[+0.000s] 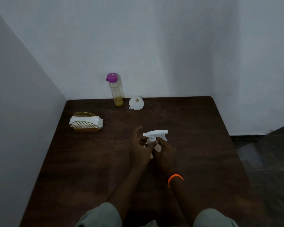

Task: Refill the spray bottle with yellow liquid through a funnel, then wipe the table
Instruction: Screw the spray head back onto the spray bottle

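Observation:
The spray bottle stands mid-table; its white trigger head shows above my hands and its body is mostly hidden. My left hand wraps the bottle from the left, fingers partly spread. My right hand pinches the white collar under the trigger head. A clear bottle with a purple cap holds a little yellow liquid at the table's back edge. A white funnel lies just right of it, apart from both hands.
The dark wooden table sits in a corner between two pale walls. A gold wire holder with white napkins stands at the left. The table's right edge drops to a dark floor. An orange band circles my right wrist.

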The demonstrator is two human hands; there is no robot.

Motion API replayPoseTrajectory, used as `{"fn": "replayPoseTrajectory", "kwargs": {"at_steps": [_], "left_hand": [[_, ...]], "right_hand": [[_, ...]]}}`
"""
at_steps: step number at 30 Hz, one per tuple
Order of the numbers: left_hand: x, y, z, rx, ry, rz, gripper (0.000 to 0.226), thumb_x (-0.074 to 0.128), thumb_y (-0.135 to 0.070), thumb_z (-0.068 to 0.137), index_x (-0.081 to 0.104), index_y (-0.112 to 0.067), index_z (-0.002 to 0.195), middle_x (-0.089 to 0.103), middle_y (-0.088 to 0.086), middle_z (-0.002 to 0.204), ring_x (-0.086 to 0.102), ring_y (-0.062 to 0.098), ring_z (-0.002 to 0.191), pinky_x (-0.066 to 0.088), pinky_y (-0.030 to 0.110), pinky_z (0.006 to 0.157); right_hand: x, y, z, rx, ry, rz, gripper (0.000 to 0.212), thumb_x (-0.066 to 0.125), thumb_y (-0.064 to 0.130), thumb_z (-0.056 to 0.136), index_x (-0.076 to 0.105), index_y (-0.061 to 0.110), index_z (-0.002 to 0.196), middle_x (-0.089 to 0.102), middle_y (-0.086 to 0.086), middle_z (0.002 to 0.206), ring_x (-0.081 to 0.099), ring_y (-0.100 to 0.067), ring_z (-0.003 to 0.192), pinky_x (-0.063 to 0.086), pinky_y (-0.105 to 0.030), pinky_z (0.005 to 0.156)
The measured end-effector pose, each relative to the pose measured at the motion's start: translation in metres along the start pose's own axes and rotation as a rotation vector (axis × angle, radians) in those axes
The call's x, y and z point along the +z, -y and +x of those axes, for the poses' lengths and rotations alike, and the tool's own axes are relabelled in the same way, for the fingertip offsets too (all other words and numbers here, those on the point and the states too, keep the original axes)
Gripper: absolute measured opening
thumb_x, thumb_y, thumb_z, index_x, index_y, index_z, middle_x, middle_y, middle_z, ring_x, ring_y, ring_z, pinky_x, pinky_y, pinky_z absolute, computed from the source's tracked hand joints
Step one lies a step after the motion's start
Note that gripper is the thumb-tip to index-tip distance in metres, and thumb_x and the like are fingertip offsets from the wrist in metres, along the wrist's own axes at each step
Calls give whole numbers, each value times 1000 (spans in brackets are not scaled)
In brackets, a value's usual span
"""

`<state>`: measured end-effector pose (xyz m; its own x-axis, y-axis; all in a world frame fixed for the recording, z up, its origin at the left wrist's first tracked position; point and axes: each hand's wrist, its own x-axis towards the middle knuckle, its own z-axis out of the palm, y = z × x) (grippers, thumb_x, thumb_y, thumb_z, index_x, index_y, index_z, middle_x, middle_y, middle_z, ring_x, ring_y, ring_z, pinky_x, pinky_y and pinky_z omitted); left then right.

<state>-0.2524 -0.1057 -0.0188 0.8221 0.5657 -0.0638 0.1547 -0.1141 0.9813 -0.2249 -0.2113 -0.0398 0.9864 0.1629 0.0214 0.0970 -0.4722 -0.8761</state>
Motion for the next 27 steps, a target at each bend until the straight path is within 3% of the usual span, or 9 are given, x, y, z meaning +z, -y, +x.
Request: {"fn": "replayPoseTrajectory", "kwargs": {"at_steps": [4,7,11,15,21,23,27], "left_hand": [[-6,2,17,11,126,-1,67,86,-33,75,49,-37,130,65,-5,122,66,10,110,58,31,89],[-14,3,29,46,205,28,70,90,-26,69,53,-29,129,65,-8,122,66,7,108,59,32,90],[-22,-2,40,52,329,36,73,92,-16,65,57,-19,129,68,-10,116,68,3,105,59,29,90],[-32,-8,60,60,513,84,73,91,-10,64,58,-17,130,68,-2,121,68,8,109,58,31,91],[-33,-14,71,237,627,199,70,92,-14,65,60,-13,127,74,-2,94,73,9,88,59,25,76],[-33,-14,69,247,639,213,69,90,-13,67,59,-10,129,74,0,90,74,12,85,60,31,75],[-31,-18,58,213,628,244,70,88,-18,69,57,-12,131,75,6,103,74,18,97,60,46,84]], "right_hand": [[-1,5,6,-24,42,19,11,69,31,89,72,32,99,71,13,92,64,3,85,47,-12,77],[0,-2,10,-29,70,-71,23,69,38,87,71,29,109,73,7,99,63,-5,88,50,-25,79],[2,-15,14,-38,80,-147,30,60,58,81,67,38,102,71,11,93,64,-6,85,54,-31,74],[0,-12,15,-41,91,-114,26,64,49,82,69,35,103,71,16,93,63,-1,83,51,-23,72],[-9,-16,22,-47,179,-82,21,72,40,80,72,37,101,74,9,96,66,-8,89,53,-33,75],[-18,-15,26,-60,248,-97,24,74,42,77,73,34,99,74,6,94,66,-12,88,53,-34,74],[-39,-7,37,-130,426,-181,16,80,32,79,72,23,90,62,15,73,59,3,71,40,-13,63]]}}
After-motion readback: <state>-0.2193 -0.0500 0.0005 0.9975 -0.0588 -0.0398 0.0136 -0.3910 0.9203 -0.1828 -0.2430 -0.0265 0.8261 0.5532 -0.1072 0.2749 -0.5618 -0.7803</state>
